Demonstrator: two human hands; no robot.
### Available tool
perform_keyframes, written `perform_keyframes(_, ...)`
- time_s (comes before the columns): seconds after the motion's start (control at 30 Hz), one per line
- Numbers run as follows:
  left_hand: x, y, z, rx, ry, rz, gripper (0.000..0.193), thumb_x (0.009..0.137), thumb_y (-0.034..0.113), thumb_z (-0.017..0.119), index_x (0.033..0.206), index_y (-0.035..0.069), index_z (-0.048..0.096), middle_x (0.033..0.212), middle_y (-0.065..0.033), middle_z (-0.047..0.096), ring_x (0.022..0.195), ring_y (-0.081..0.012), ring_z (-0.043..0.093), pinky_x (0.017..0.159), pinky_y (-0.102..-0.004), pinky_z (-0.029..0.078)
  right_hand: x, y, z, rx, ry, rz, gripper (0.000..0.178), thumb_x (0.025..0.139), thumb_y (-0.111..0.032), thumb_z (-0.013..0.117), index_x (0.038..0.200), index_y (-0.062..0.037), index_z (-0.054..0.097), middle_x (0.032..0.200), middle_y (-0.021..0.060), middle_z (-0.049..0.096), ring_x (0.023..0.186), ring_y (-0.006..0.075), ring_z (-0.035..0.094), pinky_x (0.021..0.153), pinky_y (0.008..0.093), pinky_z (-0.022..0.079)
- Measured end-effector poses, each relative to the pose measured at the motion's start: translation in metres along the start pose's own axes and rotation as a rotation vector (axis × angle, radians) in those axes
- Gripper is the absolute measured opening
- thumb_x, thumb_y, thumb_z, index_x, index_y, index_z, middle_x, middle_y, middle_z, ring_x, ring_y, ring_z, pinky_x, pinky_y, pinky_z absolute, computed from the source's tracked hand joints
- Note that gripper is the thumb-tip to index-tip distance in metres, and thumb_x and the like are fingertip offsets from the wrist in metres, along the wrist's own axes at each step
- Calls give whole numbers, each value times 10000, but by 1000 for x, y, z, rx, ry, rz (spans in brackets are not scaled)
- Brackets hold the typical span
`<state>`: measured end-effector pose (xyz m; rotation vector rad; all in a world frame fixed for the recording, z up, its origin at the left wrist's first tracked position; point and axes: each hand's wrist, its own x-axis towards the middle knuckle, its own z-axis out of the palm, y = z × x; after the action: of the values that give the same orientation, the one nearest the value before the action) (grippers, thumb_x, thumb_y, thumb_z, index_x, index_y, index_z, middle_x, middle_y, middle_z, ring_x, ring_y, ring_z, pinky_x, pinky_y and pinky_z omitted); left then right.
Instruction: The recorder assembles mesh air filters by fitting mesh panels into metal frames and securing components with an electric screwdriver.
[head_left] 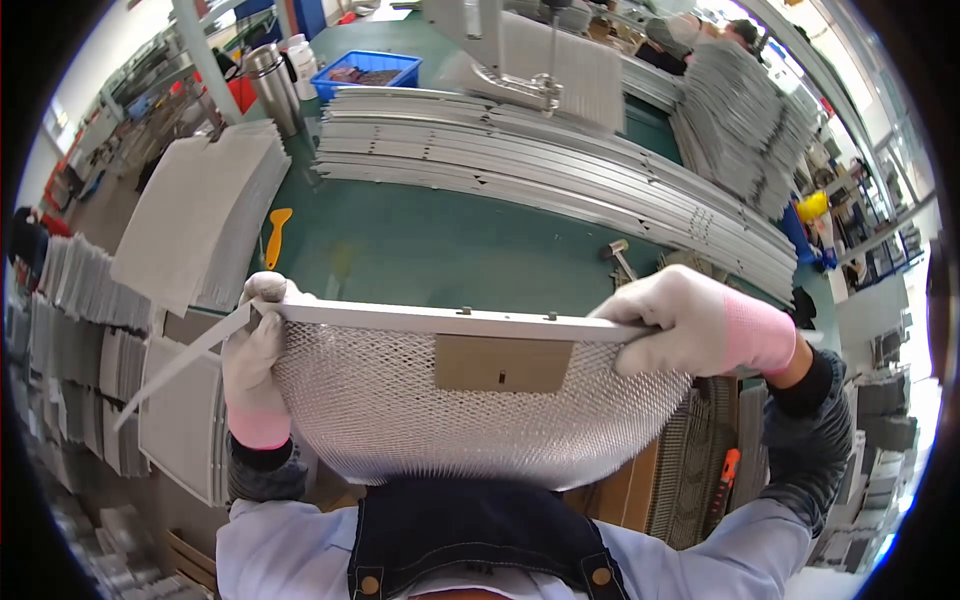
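Observation:
Between my two gloved hands is a sheet of silvery expanded metal mesh, close to my body, with a slim metal frame bar along its far edge. A brown-grey rectangular plate sits against the mesh just under the bar. My left hand grips the left corner, where another thin metal strip slants away down and to the left. At the bar's right end, my right hand pinches the bar and mesh between thumb and fingers. Both gloves are white with pink cuffs.
A green table bears long metal profiles, a yellow scraper, a small hammer and a blue bin. Stacked panels stand at left. A metal flask is behind them. An orange-handled cutter lies lower right.

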<state>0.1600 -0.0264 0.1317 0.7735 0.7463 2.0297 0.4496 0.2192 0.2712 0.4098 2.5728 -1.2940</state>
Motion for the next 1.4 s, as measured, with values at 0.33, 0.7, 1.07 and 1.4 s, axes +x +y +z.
perform_keyframes(0.33, 3, -3, 8, 96, 286, -82, 205, 1007, 187, 496, 1187, 98, 532, 1100, -57, 627, 976, -162, 647, 845, -290, 549, -36, 42, -5, -236, 190, -68, 468, 786, -23, 642, 1251, -10, 586, 914, 144, 670, 729, 247, 635, 696, 334, 512)
perform_keyframes(0.7, 19, 1, 40, 874, 92, -19, 269, 860, 114, 672, 1115, 33, 635, 928, -41, 657, 828, -112, 618, 738, -236, 482, 60, 4, 31, -127, 310, -106, 403, 891, -205, 636, 1246, -18, 603, 697, 117, 600, 626, 95, 570, 640, 269, 496)
perform_keyframes(1.07, 89, 76, 87, 1615, -585, -197, 238, 798, 218, 731, 856, -7, 681, 692, -46, 643, 647, -128, 621, 603, -269, 489, 46, 16, 29, -110, 410, -37, 435, 860, -112, 592, 1266, 46, 584, 732, -35, 556, 635, 25, 463, 561, 187, 398)
perform_keyframes(1.4, -28, -33, 4, 642, 35, -475, 235, 845, 150, 734, 1002, -19, 684, 827, 38, 651, 749, -19, 543, 669, -213, 474, 69, 48, 26, 9, 428, 8, 415, 870, -122, 623, 1248, 46, 597, 910, 23, 648, 807, 57, 550, 760, 211, 474)
